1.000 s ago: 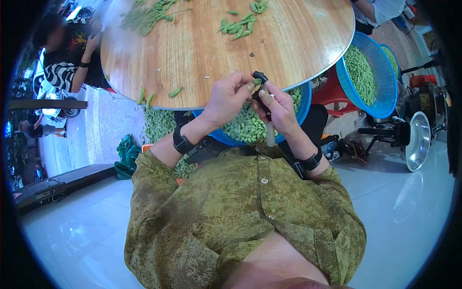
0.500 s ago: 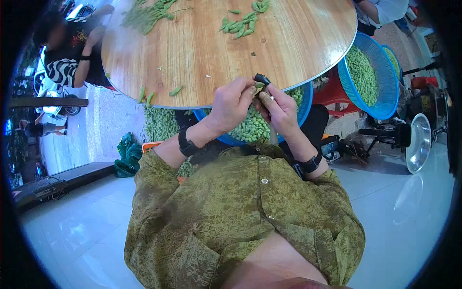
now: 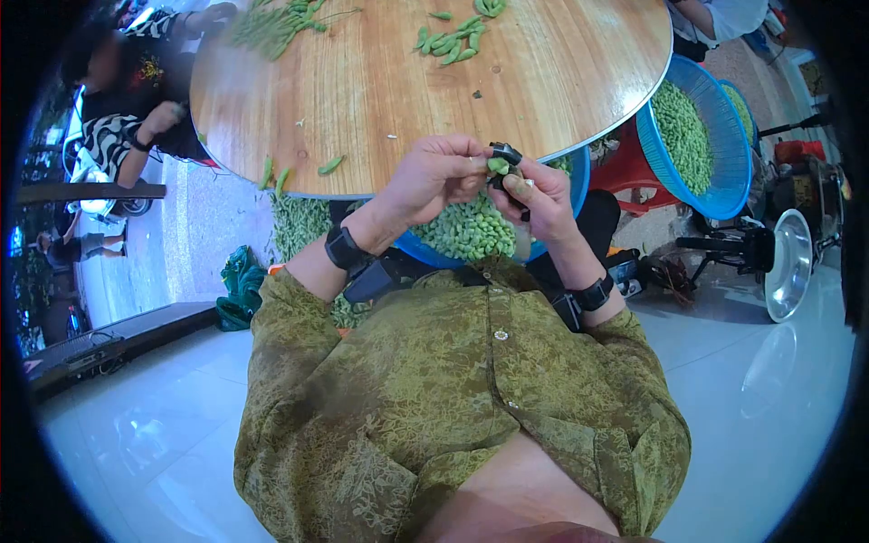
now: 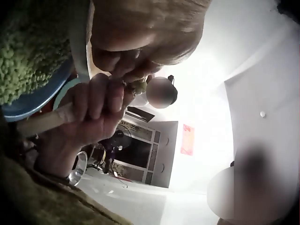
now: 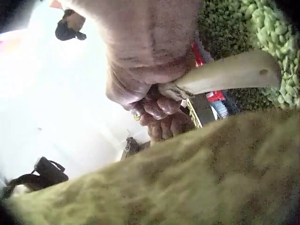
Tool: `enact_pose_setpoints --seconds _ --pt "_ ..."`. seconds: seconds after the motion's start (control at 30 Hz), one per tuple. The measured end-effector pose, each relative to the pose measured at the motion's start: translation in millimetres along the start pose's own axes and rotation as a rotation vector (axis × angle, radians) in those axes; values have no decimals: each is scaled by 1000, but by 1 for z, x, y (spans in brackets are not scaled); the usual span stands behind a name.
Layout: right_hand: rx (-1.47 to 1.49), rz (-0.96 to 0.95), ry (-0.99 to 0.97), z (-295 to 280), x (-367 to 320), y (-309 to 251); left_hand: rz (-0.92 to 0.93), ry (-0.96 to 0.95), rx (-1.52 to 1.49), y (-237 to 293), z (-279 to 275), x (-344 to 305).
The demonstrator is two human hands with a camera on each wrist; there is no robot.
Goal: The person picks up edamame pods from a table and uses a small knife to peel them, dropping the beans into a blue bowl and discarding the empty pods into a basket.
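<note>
Above the near edge of the round wooden table (image 3: 362, 100), my left hand (image 3: 433, 181) pinches a green edamame pod (image 3: 499, 166). My right hand (image 3: 543, 201) grips a tool with a dark head (image 3: 505, 151), which is right beside the pod. Its pale, curved handle (image 5: 229, 75), with a hole near the end, sticks out of the fist in the right wrist view. The fingers of both hands meet closely there. Below them, a blue basin (image 3: 581, 190) holds shelled green beans (image 3: 466, 231). The tool's working edge is hidden by my fingers.
Edamame pods (image 3: 445, 43) lie scattered and heaped on the table. To the right, a blue basket (image 3: 738, 185) full of green beans stands above a red stool (image 3: 625, 176). A metal bowl (image 3: 789, 262) is farther right. Another person (image 3: 136, 100) sits at the left.
Both hands have shifted slightly right, keeping hold of the pod and the tool. The pod now shows a paler green by the dark head. The person at the left has moved their arms.
</note>
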State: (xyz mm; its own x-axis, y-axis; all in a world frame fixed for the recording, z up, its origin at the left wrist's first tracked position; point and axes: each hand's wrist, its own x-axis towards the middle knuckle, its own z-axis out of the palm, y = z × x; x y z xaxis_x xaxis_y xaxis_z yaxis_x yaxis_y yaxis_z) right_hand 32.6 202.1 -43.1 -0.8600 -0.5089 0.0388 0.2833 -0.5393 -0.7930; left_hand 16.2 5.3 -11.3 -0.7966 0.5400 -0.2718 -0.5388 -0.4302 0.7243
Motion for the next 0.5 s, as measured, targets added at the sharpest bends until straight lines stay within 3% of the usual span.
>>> enact_pose_setpoints --seconds 0.07,0.1,0.23,0.3,0.33,0.4,0.5 --pt "-592 -126 -13 -7 -1 -4 -65 -36 -94 -5 -6 1" --pt "-687 -283 -62 -8 2 -5 -134 -76 -182 -4 -6 2" --pt "-985 -338 -60 -16 4 -2 -141 44 -61 1 0 6" --pt "-1083 -569 7 -15 5 9 -134 125 8 -3 2 2" --pt "-1081 -565 8 -12 1 7 -137 128 6 -5 7 1" --pt "-782 -115 154 -4 -3 -3 173 253 603 -6 19 2" --pt "-695 -190 243 1 2 10 253 290 682 -8 27 -3"
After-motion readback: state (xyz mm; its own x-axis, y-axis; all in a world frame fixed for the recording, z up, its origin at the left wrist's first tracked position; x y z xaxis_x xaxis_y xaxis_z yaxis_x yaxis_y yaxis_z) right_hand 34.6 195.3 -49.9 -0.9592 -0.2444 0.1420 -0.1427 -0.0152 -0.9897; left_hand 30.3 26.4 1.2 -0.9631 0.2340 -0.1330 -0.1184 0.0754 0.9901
